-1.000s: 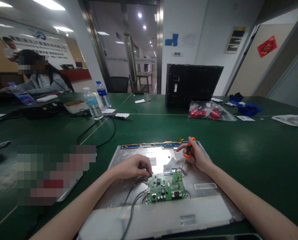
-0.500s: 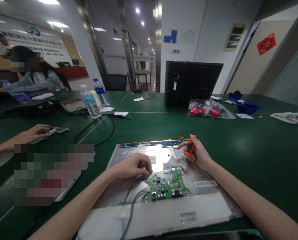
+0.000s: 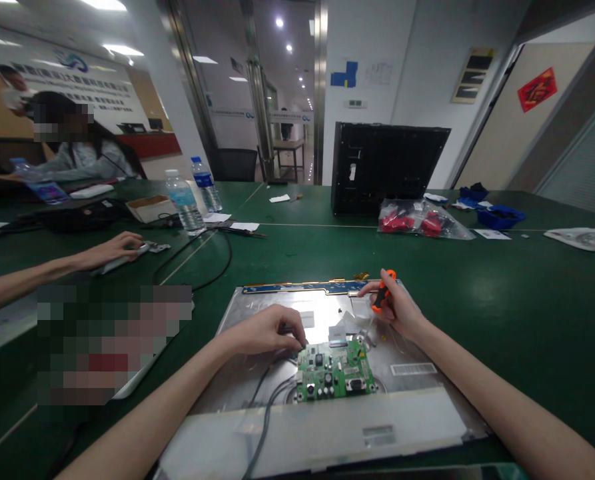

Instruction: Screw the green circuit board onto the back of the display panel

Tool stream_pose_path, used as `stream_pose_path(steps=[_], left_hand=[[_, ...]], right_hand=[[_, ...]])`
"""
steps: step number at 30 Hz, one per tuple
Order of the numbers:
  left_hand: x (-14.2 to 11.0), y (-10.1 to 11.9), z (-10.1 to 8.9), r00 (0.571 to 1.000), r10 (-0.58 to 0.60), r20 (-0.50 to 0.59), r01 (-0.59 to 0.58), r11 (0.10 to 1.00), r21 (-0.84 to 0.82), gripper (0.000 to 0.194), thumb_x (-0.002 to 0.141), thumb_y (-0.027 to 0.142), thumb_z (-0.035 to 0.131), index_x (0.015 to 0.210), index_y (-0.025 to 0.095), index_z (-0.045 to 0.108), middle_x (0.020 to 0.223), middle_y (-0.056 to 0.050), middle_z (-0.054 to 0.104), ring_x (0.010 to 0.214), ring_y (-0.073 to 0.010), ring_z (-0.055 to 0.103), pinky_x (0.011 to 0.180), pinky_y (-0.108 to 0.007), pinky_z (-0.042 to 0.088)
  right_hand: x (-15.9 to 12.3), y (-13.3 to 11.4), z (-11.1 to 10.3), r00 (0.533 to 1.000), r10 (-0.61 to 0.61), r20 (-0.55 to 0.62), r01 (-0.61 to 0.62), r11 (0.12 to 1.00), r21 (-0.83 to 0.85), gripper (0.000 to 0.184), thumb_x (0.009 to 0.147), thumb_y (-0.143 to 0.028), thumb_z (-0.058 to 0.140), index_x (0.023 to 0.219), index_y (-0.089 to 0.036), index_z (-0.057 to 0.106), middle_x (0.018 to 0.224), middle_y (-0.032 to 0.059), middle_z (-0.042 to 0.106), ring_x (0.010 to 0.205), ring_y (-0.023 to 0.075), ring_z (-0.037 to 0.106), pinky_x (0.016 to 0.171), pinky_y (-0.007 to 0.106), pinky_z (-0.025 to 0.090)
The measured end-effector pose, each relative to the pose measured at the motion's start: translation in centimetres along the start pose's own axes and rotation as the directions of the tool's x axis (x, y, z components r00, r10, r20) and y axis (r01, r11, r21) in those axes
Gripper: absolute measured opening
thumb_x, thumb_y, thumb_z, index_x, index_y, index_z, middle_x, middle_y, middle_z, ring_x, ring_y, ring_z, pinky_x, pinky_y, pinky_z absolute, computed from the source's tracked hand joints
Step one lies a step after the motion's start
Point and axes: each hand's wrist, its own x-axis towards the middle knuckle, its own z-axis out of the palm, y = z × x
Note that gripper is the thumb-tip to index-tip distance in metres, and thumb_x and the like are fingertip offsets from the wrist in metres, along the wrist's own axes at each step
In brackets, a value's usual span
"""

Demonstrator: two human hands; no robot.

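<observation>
A green circuit board (image 3: 334,370) lies on the silver back of a flat display panel (image 3: 257,427). The curled fingers of my left hand (image 3: 272,328) are closed at the board's far left corner, their tips partly hidden. My right hand (image 3: 402,312) is wrapped round the orange and black handle of a screwdriver (image 3: 381,297). Its shaft slants down toward the board's far right corner; the tip is hard to make out. Grey cables (image 3: 270,413) run from the board's left side toward me. Along the panel's far edge sits a narrow blue circuit strip (image 3: 297,288).
To the left, another person's hand (image 3: 112,250) holds a light-coloured object on the green table (image 3: 502,293). Water bottles (image 3: 184,203), a black cable (image 3: 227,260) and a small box (image 3: 151,209) stand or lie beyond. Behind the panel are a black monitor casing (image 3: 390,167) and a plastic bag (image 3: 422,220).
The other person's hand has moved right and slightly away with its object. My hands hold nearly the same places on the panel; the whole view has shifted slightly.
</observation>
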Motion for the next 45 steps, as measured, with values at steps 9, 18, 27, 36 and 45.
stream_pose_path(steps=[9, 18, 27, 36, 45], left_hand=[[0.1, -0.4, 0.0, 1.0, -0.001, 0.006, 0.001, 1.0, 0.019, 0.012, 0.075, 0.031, 0.074, 0.079, 0.019, 0.074, 0.081, -0.001, 0.069, 0.076, -0.0167, 0.061, 0.069, -0.025, 0.045], [-0.1, -0.3, 0.2, 1.0, -0.026, 0.003, 0.026, 0.998, -0.064, 0.016, 0.075, 0.033, 0.073, 0.079, 0.018, 0.073, 0.082, -0.002, 0.07, 0.076, -0.017, 0.062, 0.071, -0.026, 0.047], [0.0, 0.3, 0.1, 0.999, -0.033, -0.013, 0.033, 0.999, -0.038, 0.009, 0.071, 0.026, 0.072, 0.076, 0.018, 0.07, 0.077, 0.0, 0.067, 0.074, -0.0167, 0.06, 0.071, -0.026, 0.046], [0.0, 0.2, 0.0, 1.0, 0.011, 0.012, -0.011, 1.0, -0.022, 0.012, 0.074, 0.03, 0.071, 0.078, 0.018, 0.07, 0.083, -0.002, 0.071, 0.082, -0.0203, 0.064, 0.079, -0.03, 0.048], [-0.1, 0.1, -0.1, 1.0, -0.004, 0.011, 0.004, 1.0, 0.012, 0.009, 0.074, 0.026, 0.068, 0.08, 0.019, 0.071, 0.081, -0.001, 0.071, 0.076, -0.018, 0.062, 0.074, -0.028, 0.048]], right_hand=[[-0.2, -2.9, 3.6, 0.971, -0.19, -0.147, 0.201, 0.977, 0.066, 0.042, 0.055, -0.045, 0.085, 0.079, -0.017, 0.065, 0.05, -0.0081, 0.049, 0.04, 0.0049, 0.035, 0.037, 0.018, 0.025], [1.9, -3.2, 10.4, 0.878, -0.476, -0.056, 0.46, 0.869, -0.18, 0.036, 0.077, -0.051, 0.067, 0.083, -0.016, 0.062, 0.074, 0.0022, 0.062, 0.061, 0.0134, 0.057, 0.046, 0.021, 0.044], [0.6, -0.5, 9.8, 0.773, -0.634, 0.011, 0.572, 0.69, -0.445, 0.039, 0.087, -0.035, 0.057, 0.119, -0.016, 0.048, 0.068, -0.0023, 0.059, 0.051, 0.0125, 0.053, 0.047, 0.023, 0.039], [-0.1, 0.4, 10.4, 0.696, -0.694, 0.185, 0.67, 0.533, -0.517, 0.073, 0.092, -0.024, 0.052, 0.15, -0.019, 0.007, 0.073, -0.0022, 0.059, 0.049, 0.0119, 0.053, 0.047, 0.023, 0.038], [-0.1, 0.6, 10.4, 0.698, -0.644, 0.313, 0.675, 0.448, -0.586, 0.075, 0.089, -0.019, 0.051, 0.15, -0.019, 0.007, 0.069, -0.005, 0.055, 0.045, 0.0112, 0.047, 0.045, 0.021, 0.033]])
